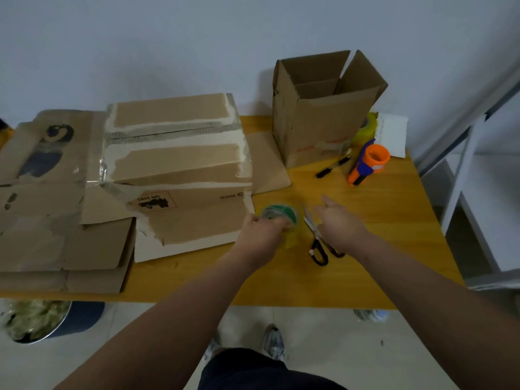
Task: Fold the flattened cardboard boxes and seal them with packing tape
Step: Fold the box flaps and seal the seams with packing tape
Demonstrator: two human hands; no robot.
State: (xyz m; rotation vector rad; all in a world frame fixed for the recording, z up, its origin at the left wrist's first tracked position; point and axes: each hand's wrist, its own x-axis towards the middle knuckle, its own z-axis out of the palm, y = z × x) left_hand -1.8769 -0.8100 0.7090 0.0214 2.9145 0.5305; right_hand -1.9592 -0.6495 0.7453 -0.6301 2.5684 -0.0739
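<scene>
As the person is standing at the near edge, the yellow table (365, 220) is carrying every item under review. Flattened cardboard boxes (42, 206) are lying stacked across its left end. Just to their right a large taped box (180, 156) is sitting with its top flaps closed under strips of clear tape (the print on its near face is reading upside down). An open box (320, 119) is standing upright at the far right, flaps raised.

The left hand (261, 235) is grasping the tape roll (278, 215), a clear roll with a green core, just off the taped box's near right corner. Blur is preventing any finding on whether the roll is touching the table.

The right hand (337, 223) is hovering released, fingers extended and thumb raised, above the blades of the scissors (318, 243). These are lying on the table just right of the roll, black handles pointing toward the person.

An orange tape dispenser (368, 164) is resting near the open box's right base, and a black marker (333, 166) is lying just beside it on the left.
</scene>
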